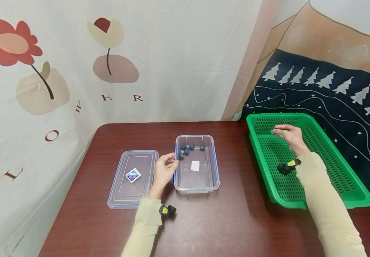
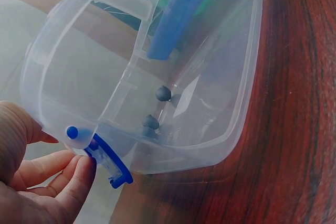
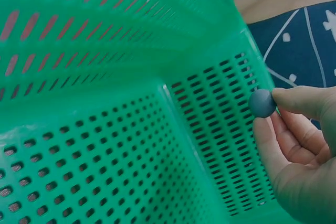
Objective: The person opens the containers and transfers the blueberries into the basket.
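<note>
The right hand pinches one small ball between thumb and fingertips, held above the far left corner of the basket. The ball is round, matte, dusky blue-grey, smooth with a faint bloom. The basket is bright green hard plastic, rectangular, shallow, with sloping walls; floor and walls are pierced all over with rows of short slots, and the rim is solid and rounded.

The left hand rests at the left side wall of the box, fingers lightly curled, their tips touching the blue clip on that edge; whether it truly grips the clip I cannot tell. The box is clear, glossy, thin plastic with rounded corners and blue hinged clips on its long sides, a white label on its floor. More balls of the same dark blue-grey lie clustered in its far end, most toward the far left corner.

Just left of the box the lid lies flat, clear plastic with a stepped rim and a diamond-shaped sticker. Everything sits on a table of polished dark reddish wood grain
</note>
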Available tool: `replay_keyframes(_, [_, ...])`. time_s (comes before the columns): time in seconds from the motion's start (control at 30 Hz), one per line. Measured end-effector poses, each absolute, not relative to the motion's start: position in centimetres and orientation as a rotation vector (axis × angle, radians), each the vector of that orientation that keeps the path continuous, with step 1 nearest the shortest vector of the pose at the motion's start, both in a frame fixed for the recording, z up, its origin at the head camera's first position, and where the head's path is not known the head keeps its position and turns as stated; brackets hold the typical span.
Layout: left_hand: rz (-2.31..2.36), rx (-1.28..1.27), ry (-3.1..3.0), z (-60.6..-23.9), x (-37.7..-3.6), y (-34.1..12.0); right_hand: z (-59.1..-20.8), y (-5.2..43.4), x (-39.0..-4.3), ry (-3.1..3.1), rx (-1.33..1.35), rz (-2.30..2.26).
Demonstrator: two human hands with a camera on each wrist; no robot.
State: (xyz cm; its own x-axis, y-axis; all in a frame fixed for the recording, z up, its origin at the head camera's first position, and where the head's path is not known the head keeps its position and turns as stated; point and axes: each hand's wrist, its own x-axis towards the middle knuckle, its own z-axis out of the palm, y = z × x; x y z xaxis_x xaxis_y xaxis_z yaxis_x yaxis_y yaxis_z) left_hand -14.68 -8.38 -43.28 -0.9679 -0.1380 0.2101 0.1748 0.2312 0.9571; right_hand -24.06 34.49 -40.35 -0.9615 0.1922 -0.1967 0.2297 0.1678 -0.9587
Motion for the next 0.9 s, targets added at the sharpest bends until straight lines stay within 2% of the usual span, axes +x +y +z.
replay_keyframes(0.57, [-1.810, -0.024, -2.248, -43.4, -14.7, -8.3, -42.7, 35.3, -24.4, 2.462, 0.459, -1.763])
replay_keyframes(0.77, [-1.796, -0.029, -2.253, -43.4, -14.7, -8.4, -42.0, 35.1, -24.3, 2.449, 0.492, -1.772])
replay_keyframes(0.9, [-1.797, -0.031, -2.254, -43.4, -14.7, -8.4, -40.4, 34.3, -24.3, 2.337, 0.488, -1.977])
